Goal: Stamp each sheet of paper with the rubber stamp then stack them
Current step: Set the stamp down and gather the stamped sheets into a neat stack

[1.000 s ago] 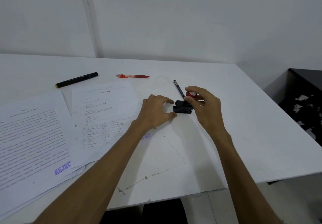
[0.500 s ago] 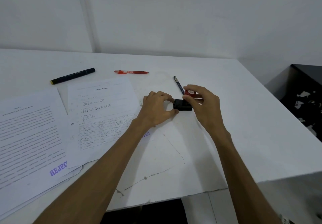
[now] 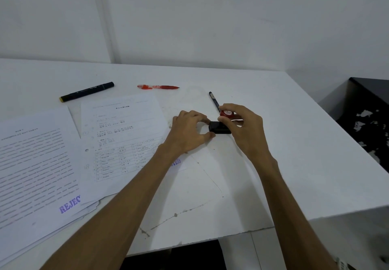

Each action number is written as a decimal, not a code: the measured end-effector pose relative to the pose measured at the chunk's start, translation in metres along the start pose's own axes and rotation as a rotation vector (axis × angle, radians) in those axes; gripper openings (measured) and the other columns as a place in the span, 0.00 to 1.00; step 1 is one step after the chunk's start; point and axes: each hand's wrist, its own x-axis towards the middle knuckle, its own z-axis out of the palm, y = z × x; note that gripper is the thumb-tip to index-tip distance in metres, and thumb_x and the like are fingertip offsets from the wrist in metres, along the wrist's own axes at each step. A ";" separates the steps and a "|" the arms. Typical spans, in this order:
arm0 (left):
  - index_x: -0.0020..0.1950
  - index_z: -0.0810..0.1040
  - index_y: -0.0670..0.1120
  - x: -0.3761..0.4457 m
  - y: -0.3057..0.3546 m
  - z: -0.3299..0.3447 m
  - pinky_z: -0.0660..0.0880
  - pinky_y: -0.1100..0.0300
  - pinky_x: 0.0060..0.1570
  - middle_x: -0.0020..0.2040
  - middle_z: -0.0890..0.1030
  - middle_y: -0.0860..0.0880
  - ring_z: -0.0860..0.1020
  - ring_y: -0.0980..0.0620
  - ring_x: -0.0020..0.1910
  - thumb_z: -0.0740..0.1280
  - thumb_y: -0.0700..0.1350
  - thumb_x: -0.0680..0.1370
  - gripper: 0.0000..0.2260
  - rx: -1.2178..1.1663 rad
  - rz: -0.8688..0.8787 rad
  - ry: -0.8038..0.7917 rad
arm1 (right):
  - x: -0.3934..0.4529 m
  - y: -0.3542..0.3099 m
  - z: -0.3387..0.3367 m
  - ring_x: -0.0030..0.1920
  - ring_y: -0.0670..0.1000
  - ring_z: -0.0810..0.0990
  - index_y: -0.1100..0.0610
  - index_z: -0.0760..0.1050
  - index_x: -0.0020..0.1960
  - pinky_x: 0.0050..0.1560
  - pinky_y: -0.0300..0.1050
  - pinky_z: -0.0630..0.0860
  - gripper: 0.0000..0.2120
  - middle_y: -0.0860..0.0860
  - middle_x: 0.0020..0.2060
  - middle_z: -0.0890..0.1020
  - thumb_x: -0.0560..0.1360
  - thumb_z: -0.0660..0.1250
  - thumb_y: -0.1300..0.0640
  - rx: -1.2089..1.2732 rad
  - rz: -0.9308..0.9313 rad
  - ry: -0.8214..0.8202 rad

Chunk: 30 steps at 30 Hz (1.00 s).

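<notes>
Both hands meet on the rubber stamp point(image 3: 220, 127) (long axis left-right): right hand point(image 3: 244, 131) pinches it, left hand point(image 3: 189, 135) touches its near end.

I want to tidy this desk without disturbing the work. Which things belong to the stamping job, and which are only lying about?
Belong to the job:
- rubber stamp, held by the left hand and the right hand
- form sheet
- text sheet, marked REJEC...

Only lying about:
- black marker
- red pen
- dark pen
</notes>
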 end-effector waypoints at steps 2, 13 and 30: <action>0.60 0.79 0.56 0.000 0.000 0.000 0.63 0.55 0.54 0.62 0.77 0.56 0.70 0.50 0.61 0.69 0.62 0.71 0.20 0.000 0.001 0.001 | 0.000 0.000 0.000 0.48 0.40 0.82 0.51 0.82 0.58 0.48 0.30 0.77 0.12 0.43 0.50 0.83 0.75 0.74 0.59 -0.002 -0.007 -0.003; 0.59 0.80 0.56 0.000 0.000 0.000 0.63 0.55 0.53 0.62 0.78 0.55 0.70 0.49 0.61 0.70 0.62 0.71 0.20 -0.008 0.011 0.008 | 0.001 0.003 -0.002 0.48 0.43 0.81 0.51 0.81 0.59 0.45 0.28 0.76 0.12 0.44 0.52 0.83 0.76 0.74 0.56 -0.065 -0.038 -0.036; 0.58 0.80 0.55 0.000 -0.003 0.003 0.61 0.57 0.51 0.59 0.78 0.57 0.70 0.50 0.59 0.71 0.61 0.71 0.19 -0.035 0.011 0.038 | 0.002 0.012 -0.001 0.50 0.45 0.80 0.50 0.77 0.64 0.55 0.39 0.79 0.23 0.45 0.56 0.80 0.74 0.71 0.69 -0.113 -0.100 -0.131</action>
